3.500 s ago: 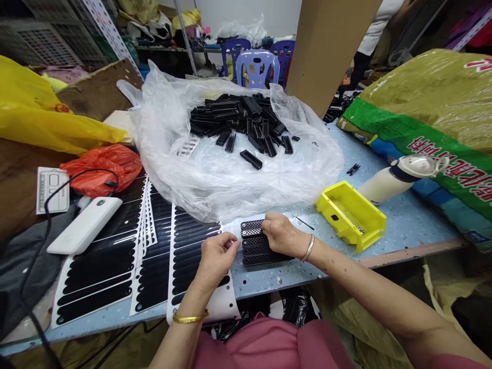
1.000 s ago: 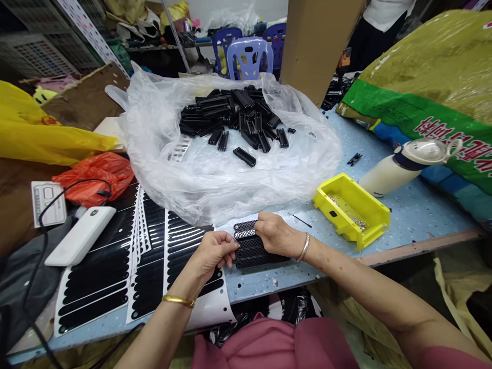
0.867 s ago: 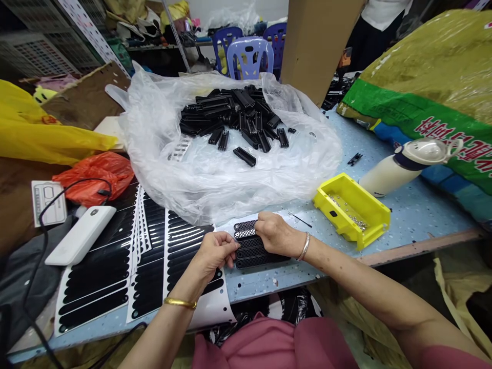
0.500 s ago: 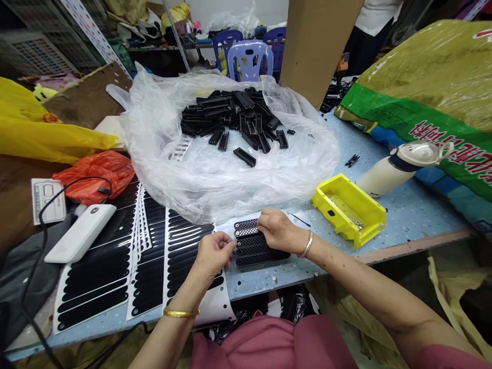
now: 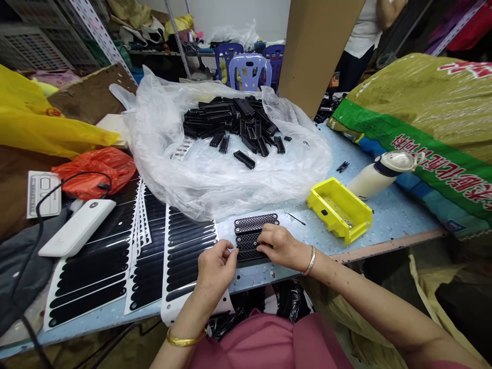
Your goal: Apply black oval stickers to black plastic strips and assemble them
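A pale blue speckled table (image 5: 388,215) runs from left to right across the scene. On its far right lies a big green and yellow woven sack with red lettering (image 5: 423,102). In the middle, further off, a crumpled clear plastic sheet (image 5: 215,179) is spread out and bears a heap of black ribbed plastic parts (image 5: 234,120). At the far left is a bright yellow plastic bag (image 5: 34,123). A tall brown cardboard panel (image 5: 315,46) stands behind the clear sheet.

On the near left lie overlapping white backing sheets covered in long black oblong stickers (image 5: 100,261). A white slab-shaped power bank (image 5: 77,233) rests on them, with a crumpled orange-red plastic bag (image 5: 96,166) just beyond it. To the right of centre stands a small yellow plastic bin (image 5: 340,207). A white bottle with a pale lid (image 5: 378,171) lies on its side near the bin.

A row of black perforated grille strips (image 5: 255,223) lies side by side at the near edge of the table, between the sticker sheets and the bin. The right hand (image 5: 279,246) lies palm down on the nearer strips, its fingers bent and pressing, not wrapped round them. The left hand (image 5: 215,266) is curled closed, thumb and forefinger pinched together at the left end of those strips. Whether anything sits in that pinch cannot be told.
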A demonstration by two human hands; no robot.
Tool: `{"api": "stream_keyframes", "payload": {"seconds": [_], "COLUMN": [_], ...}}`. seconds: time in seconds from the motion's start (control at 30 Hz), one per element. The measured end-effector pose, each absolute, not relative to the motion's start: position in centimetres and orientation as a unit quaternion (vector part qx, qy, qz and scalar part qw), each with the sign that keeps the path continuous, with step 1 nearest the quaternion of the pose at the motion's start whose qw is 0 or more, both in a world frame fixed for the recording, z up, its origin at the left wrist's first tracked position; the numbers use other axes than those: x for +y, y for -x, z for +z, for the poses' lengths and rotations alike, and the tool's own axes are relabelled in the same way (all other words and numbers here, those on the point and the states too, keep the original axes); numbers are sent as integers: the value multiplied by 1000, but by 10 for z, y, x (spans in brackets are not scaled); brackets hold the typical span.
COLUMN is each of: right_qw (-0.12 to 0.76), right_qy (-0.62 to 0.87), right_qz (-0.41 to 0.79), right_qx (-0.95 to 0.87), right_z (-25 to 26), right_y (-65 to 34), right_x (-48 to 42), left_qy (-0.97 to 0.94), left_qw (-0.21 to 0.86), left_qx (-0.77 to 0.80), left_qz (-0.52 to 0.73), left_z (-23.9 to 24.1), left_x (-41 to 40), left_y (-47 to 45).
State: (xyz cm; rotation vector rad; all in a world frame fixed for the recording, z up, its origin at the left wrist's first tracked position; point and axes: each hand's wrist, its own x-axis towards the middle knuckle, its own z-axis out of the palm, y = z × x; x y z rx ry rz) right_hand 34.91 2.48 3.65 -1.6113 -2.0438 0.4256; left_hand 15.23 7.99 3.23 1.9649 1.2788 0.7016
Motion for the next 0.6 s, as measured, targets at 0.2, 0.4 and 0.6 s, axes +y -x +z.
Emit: {"api": "stream_keyframes", "payload": {"seconds": [0.2, 0.4, 0.6], "right_qw": [324, 200, 100], "right_qy": [630, 649, 654], "right_qz": [120, 112, 132], "right_qx": [-695, -725, -738], "right_z": [39, 39, 52], "right_y": [-369, -364, -355], "right_x": [10, 8, 13], "left_qy": [-833, -900, -911], "left_qw": [293, 198, 173], "left_qx": [381, 350, 354], "left_qz": [273, 168, 120], "left_z": [31, 35, 37], "left_x": [80, 77, 78], "left_y": [-165, -183, -183]}}
